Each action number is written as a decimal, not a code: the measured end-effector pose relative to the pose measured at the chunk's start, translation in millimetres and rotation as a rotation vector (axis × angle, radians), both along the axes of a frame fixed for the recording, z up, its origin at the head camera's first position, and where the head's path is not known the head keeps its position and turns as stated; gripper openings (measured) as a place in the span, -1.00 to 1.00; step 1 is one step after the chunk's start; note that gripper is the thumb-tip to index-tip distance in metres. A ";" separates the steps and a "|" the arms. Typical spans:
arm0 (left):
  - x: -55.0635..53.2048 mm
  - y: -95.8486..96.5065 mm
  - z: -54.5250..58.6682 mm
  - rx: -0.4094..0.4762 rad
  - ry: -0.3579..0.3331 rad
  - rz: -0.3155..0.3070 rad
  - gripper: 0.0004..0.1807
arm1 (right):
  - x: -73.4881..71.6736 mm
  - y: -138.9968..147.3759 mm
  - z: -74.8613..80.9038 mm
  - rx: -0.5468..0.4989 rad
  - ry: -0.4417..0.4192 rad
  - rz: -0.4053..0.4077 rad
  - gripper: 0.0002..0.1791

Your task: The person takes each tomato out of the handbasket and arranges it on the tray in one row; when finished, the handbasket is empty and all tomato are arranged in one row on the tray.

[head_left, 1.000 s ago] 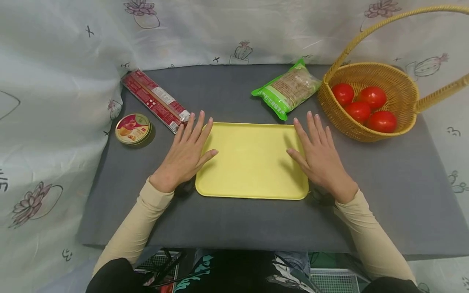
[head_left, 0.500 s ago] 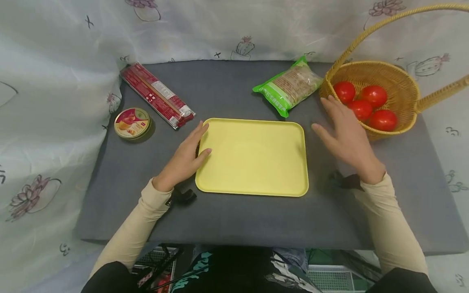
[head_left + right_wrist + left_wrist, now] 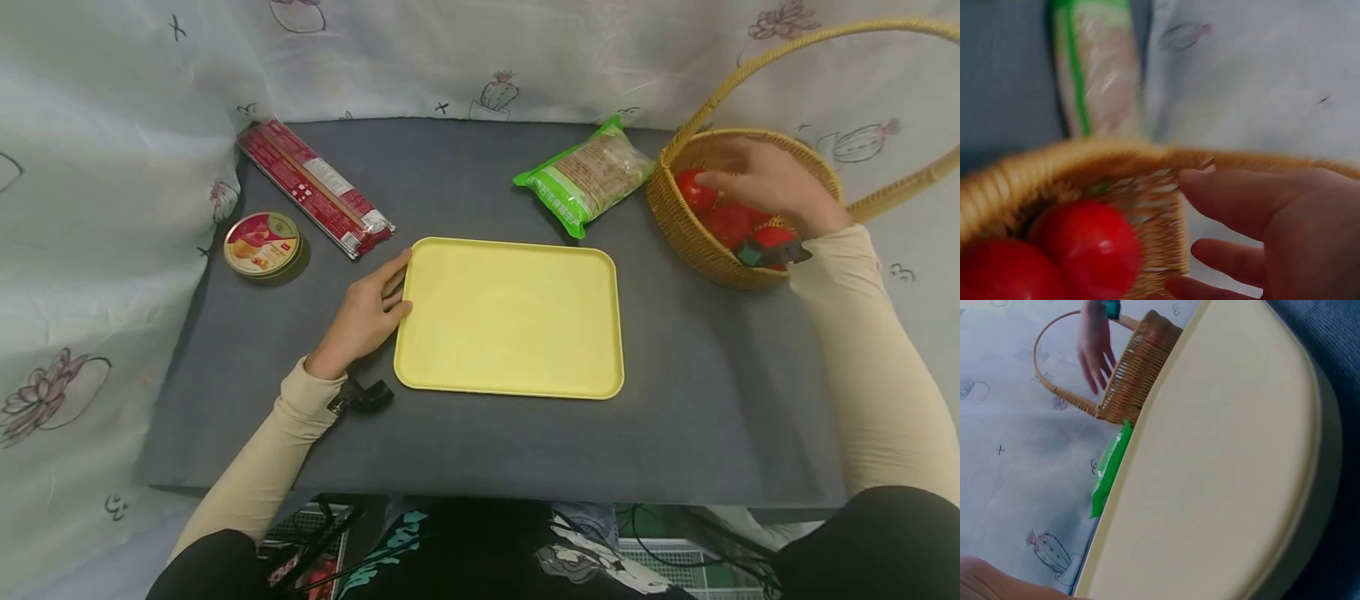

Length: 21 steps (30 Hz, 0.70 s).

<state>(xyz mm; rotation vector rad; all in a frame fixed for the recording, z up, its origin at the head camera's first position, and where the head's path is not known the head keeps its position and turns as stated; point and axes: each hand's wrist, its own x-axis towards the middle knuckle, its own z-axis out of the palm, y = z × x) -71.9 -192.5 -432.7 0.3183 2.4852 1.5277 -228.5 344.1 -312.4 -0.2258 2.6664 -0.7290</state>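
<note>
In the head view my left hand (image 3: 362, 321) lies along the left edge of a yellow rectangular tray (image 3: 510, 321). Its fingertips touch the rim, and the fingers look relaxed. My right hand (image 3: 776, 182) is over a woven basket (image 3: 686, 237) with a tall handle, above several red tomatoes (image 3: 726, 227). The right wrist view shows its thumb and fingers (image 3: 1229, 200) spread apart at the basket's far side, holding nothing. Two tomatoes (image 3: 1088, 250) appear beside them there. Part of the basket's inside is hidden by the hand and the wrist camera.
A green-and-clear bag (image 3: 588, 179) of tan food lies left of the basket. At the left are a long red packet (image 3: 315, 187) and a round tin (image 3: 262, 243) with fruit on its lid. A patterned white curtain (image 3: 420, 58) hangs behind the grey tabletop (image 3: 480, 446).
My right hand has moved from the tray's right side, rightward and away from me, to above the basket. My left hand has drawn slightly left, from over the tray to its edge.
</note>
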 end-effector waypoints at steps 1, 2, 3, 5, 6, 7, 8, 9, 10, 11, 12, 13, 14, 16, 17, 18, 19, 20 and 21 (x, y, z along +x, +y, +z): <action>0.2 -0.8 0.2 0.008 -0.005 -0.001 -0.17 | -6.9 1.1 -4.0 0.012 -0.016 0.034 -0.20; 0.6 -1.2 0.7 0.014 -0.012 -0.003 -0.18 | -12.9 1.7 -8.1 0.026 -0.030 0.070 -0.21; 1.1 -1.4 1.3 0.017 -0.017 -0.006 -0.18 | -18.0 2.5 -12.0 0.034 -0.039 0.103 -0.22; 1.9 -1.3 2.0 0.017 -0.026 -0.010 -0.18 | -26.5 3.2 -18.9 0.057 -0.055 0.146 -0.26; 2.4 -1.3 2.4 0.015 -0.029 -0.011 -0.18 | -30.3 3.3 -22.0 0.074 -0.053 0.171 -0.28; 2.9 -1.1 2.8 0.014 -0.031 -0.011 -0.18 | -33.3 3.0 -24.5 0.105 -0.047 0.194 -0.29; 3.3 -1.0 3.0 0.010 -0.033 -0.010 -0.18 | -35.6 2.4 -26.8 0.128 -0.040 0.208 -0.31; 3.7 -1.1 3.2 0.009 -0.033 -0.009 -0.18 | -37.3 2.0 -28.4 0.150 -0.030 0.222 -0.32; 4.1 -1.1 3.4 0.007 -0.033 -0.007 -0.18 | -38.7 1.3 -29.7 0.180 -0.011 0.239 -0.33; 4.5 -1.2 3.7 0.006 -0.032 -0.005 -0.18 | -39.1 0.1 -29.8 0.196 0.006 0.247 -0.34; 4.7 -1.3 3.8 0.006 -0.031 -0.005 -0.18 | -38.5 -0.7 -28.7 0.208 0.018 0.244 -0.35; 4.8 -1.3 4.0 0.008 -0.029 -0.005 -0.18 | -37.3 -1.7 -26.5 0.211 0.034 0.233 -0.36; 4.7 -1.3 4.3 0.009 -0.027 -0.005 -0.18 | -34.9 -2.4 -23.0 0.205 0.046 0.209 -0.37; 4.0 -1.6 4.7 0.010 -0.021 -0.004 -0.19 | -26.7 -4.3 -11.2 0.207 0.055 0.140 -0.32; 3.5 -1.8 4.9 0.009 -0.019 -0.004 -0.19 | -20.8 -6.0 -3.3 0.199 0.051 0.094 -0.26; 2.8 -1.8 5.0 0.009 -0.016 -0.002 -0.19 | -14.6 -7.8 4.6 0.194 0.058 0.058 -0.21; 2.6 -1.5 4.8 0.008 -0.013 0.001 -0.19 | -8.1 -10.6 12.5 0.189 0.069 0.032 -0.16; 2.4 -1.2 4.7 0.005 -0.010 0.003 -0.19 | -0.8 -13.8 20.0 0.181 0.088 0.015 -0.12; 2.2 -1.0 4.3 0.005 -0.006 0.006 -0.19 | 7.3 -19.4 27.3 0.177 0.106 0.003 -0.09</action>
